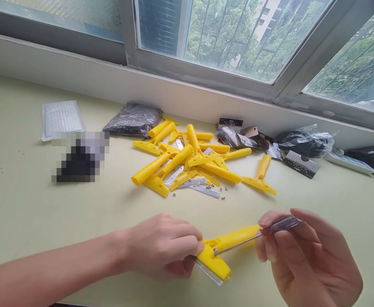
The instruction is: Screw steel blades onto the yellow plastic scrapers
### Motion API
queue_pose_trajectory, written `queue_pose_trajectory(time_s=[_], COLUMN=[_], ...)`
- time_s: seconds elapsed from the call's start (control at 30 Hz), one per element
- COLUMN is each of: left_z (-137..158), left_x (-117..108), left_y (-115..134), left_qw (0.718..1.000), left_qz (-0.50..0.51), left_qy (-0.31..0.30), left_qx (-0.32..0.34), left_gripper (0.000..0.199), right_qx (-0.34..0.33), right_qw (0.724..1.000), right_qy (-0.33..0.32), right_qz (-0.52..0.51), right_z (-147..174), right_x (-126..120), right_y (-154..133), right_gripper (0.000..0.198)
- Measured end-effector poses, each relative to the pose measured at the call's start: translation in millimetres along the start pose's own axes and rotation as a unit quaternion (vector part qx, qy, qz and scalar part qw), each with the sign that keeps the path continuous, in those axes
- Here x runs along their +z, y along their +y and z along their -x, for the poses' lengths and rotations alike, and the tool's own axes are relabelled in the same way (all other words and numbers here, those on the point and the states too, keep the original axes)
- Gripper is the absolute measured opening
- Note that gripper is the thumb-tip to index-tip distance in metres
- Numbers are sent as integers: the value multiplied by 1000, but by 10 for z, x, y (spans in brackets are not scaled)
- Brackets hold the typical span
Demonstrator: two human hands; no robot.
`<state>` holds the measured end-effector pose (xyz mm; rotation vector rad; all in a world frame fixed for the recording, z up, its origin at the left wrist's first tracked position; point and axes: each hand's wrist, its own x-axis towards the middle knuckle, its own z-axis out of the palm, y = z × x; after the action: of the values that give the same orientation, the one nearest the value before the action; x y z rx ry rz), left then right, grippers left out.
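My left hand (167, 245) is closed on the head of a yellow scraper (217, 260), near the front of the table. A metal blade (209, 273) sticks out along the scraper's lower edge, and its handle points right toward my other hand. Between the fingers and thumb of my right hand (314, 256) is a small screwdriver (282, 225) with a dark, clear handle. Its thin shaft slants down left, and the tip meets a screw (215, 252) on the scraper head. Whether the tip sits in the screw's slot is too small to tell.
Behind my hands lies a pile of yellow scraper parts (189, 157) with loose blades (206, 190) and several small screws (223, 197). A grey plastic bag (134, 119), a clear-wrapped pack (62, 119), cardboard tags (302, 164) and black bagged items (305, 140) line the window wall.
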<state>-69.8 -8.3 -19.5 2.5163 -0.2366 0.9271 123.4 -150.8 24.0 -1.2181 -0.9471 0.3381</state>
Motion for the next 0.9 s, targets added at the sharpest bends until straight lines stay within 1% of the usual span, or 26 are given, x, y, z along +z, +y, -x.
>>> queue_pose_trajectory(time_s=[0.1, 0.2, 0.23, 0.33, 0.37, 0.43, 0.5, 0.53, 0.63, 0.73, 0.8, 0.87, 0.9], left_z=[2, -5, -11, -30, -33, -31, -23, -20, -23, -40, -52, -62, -66], left_x=[-11, -35, -45, -67, -68, -58, -41, -34, -29, -44, -51, -50, -48], left_y=[11, 39, 51, 80, 83, 79, 66, 58, 42, 41, 44, 45, 45], left_qw=[1000, 999, 997, 989, 989, 994, 998, 999, 1000, 999, 999, 999, 999], left_qz=[0, 25, 37, 48, 42, 29, 27, 25, 16, 16, 21, 27, 31], left_qy=[-7, -9, -16, -64, -67, -46, -13, -7, -2, 0, 3, 4, 4], left_qx=[-14, -43, -61, -124, -124, -92, -51, -40, -27, -28, -31, -30, -29], left_gripper=[24, 29, 29, 30, 34, 44, 47, 47, 48, 50, 51, 50, 49], right_qx=[11, 31, 35, 44, 45, 46, 47, 46, 33, 0, -17, -24, -32], right_qw=[1000, 998, 998, 997, 997, 997, 997, 997, 997, 996, 994, 992, 991], right_qy=[0, 9, 12, 19, 21, 25, 31, 34, 49, 64, 97, 127, 130], right_qz=[-15, -46, -53, -61, -60, -59, -59, -59, -56, -60, -54, -14, 17], right_z=[12, 19, 21, 24, 26, 34, 45, 50, 49, 12, -17, -23, -13], right_x=[41, 89, 102, 126, 132, 143, 150, 148, 98, -2, -45, -40, -19], right_y=[-1, -18, -25, -45, -50, -62, -72, -73, -40, 64, 158, 253, 296], right_gripper=[32, 33, 33, 33, 33, 34, 34, 34, 33, 32, 33, 34, 35])
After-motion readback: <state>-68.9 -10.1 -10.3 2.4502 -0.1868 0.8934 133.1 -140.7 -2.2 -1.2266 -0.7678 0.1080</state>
